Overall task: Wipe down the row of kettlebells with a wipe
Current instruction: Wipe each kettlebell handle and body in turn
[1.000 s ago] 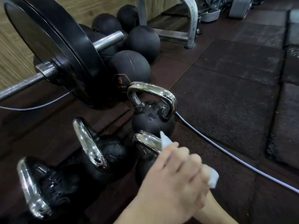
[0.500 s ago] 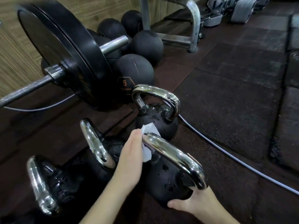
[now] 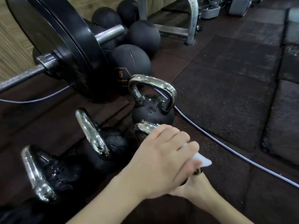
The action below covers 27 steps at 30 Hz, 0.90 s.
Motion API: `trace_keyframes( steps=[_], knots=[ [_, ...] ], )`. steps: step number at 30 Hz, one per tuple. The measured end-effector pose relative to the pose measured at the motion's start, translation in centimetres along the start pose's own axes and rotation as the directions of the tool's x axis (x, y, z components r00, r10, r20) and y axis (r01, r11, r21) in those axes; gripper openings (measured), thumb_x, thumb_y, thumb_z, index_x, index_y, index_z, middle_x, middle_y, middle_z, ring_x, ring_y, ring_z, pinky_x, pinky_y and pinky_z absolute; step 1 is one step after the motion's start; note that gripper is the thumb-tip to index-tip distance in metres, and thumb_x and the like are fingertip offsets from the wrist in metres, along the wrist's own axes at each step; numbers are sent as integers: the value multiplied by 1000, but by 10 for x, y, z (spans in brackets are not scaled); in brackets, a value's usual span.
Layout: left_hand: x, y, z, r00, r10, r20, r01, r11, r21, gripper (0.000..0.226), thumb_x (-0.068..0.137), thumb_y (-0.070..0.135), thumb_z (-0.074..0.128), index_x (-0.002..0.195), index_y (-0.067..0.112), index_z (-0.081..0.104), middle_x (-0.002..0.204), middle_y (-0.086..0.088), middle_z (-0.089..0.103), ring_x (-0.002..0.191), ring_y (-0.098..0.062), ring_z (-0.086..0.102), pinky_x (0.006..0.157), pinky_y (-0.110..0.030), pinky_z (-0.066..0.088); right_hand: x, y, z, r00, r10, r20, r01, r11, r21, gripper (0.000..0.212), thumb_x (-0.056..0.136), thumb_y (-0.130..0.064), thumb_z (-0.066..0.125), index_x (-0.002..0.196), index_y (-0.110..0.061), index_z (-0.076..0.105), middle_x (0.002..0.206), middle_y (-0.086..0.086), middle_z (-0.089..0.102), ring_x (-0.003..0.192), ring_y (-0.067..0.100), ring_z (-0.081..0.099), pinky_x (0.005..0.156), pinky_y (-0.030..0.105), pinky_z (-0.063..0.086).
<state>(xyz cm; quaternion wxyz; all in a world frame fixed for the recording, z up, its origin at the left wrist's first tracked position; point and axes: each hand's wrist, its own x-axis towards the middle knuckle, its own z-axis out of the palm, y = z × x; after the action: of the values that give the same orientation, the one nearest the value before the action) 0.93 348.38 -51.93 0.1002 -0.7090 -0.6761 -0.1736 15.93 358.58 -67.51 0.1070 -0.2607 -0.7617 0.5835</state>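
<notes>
On the rubber floor (image 3: pixel 226 94), beside the loaded barbell (image 3: pixel 48 62), four kettlebells are visible in a loose row. The left hand (image 3: pixel 161 160) is closed over the chrome handle (image 3: pixel 145 127) of the nearest kettlebell, fingers curled down around it with the white wipe (image 3: pixel 203 160) pressed under them — only a corner of the wipe sticks out on the right side. The body of that kettlebell is almost fully hidden by the hand. The right hand (image 3: pixel 196 187) sits low underneath and appears to steady the bell; its fingers are hidden, so cannot tell how far they close.

State of the row:
- Far kettlebell (image 3: pixel 152 110): upright, droplets on the black body and on the handle. Looks sprayed, not yet dried.
- Middle kettlebell (image 3: pixel 111 143): wet speckling on body, chrome handle streaked.
- Leftmost kettlebell (image 3: pixel 53 173): heavy wet sheen, droplets along the handle.

Judgement: work is on the handle of one bell only. Whether any of the other three has been wiped cannot be told — all three read as wet, which suggests they are still to do. Task early to mid-way at best.

A pale cable (image 3: pixel 234 152) runs across the floor just beyond the bells; medicine balls (image 3: pixel 131 62) behind are not part of the job.
</notes>
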Motion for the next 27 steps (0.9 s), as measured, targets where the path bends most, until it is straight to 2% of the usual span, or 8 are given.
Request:
trace_keyframes(
  steps=[4,7,11,14,18,21,23,27],
  knots=[
    [7,-29,-8,977,-213,-3,212,975,-66,42,109,33,30,94,18,66,86,3,59,84,-25,53,85,-45,44,2,7,5,999,23,-23,-22,1000,18,133,43,-54,103,155,-19,41,148,-15,52,130,-18,47,96,-3,37],
    [10,-39,-11,902,-432,13,427,886,-180,44,107,34,25,76,20,52,76,5,52,78,-22,45,80,-44,42,2,2,2,999,20,-39,-19,1000,22,132,44,-58,102,156,-27,39,149,-19,52,132,-13,49,108,10,43],
    [6,-10,-9,964,-261,-47,261,965,-5,41,109,30,28,86,19,60,84,4,56,83,-22,49,91,-40,43,3,-1,2,999,1,-35,-2,999,-41,127,48,-62,99,155,-28,39,152,-20,48,136,-10,47,104,3,40],
    [0,6,-5,989,-147,-6,147,988,38,43,111,34,29,105,17,68,98,2,62,98,-23,56,109,-40,38,4,-3,2,999,2,-34,-4,999,-50,120,52,-59,100,150,-24,43,147,-18,53,135,-5,51,108,20,48],
    [5,-22,-10,982,-186,-21,182,976,-118,30,110,29,33,96,22,59,87,-2,59,85,-24,50,86,-41,42,3,-4,2,999,18,-45,-18,1000,-15,133,47,-60,101,158,-28,33,153,-17,48,136,-8,48,112,17,44],
    [4,-48,-6,819,-573,32,529,732,-429,32,110,21,35,82,14,50,79,-1,54,79,-21,45,79,-46,42,3,-4,3,999,32,-35,-33,999,-22,137,47,-62,100,160,-29,31,157,-16,43,140,-4,46,117,28,43],
    [0,-49,-3,736,-672,88,626,624,-469,37,111,25,33,78,12,45,76,4,49,77,-18,47,78,-50,45,3,-3,2,999,36,-31,-37,999,-23,137,47,-62,100,160,-29,30,157,-17,43,141,-3,45,118,32,42],
    [1,-19,-6,933,-358,-42,355,933,-66,44,108,30,27,93,17,66,90,1,61,89,-27,55,91,-46,46,2,-5,2,999,15,-42,-18,997,-70,132,46,-69,97,156,-30,37,155,-13,44,138,-7,46,115,28,45]
  ],
)
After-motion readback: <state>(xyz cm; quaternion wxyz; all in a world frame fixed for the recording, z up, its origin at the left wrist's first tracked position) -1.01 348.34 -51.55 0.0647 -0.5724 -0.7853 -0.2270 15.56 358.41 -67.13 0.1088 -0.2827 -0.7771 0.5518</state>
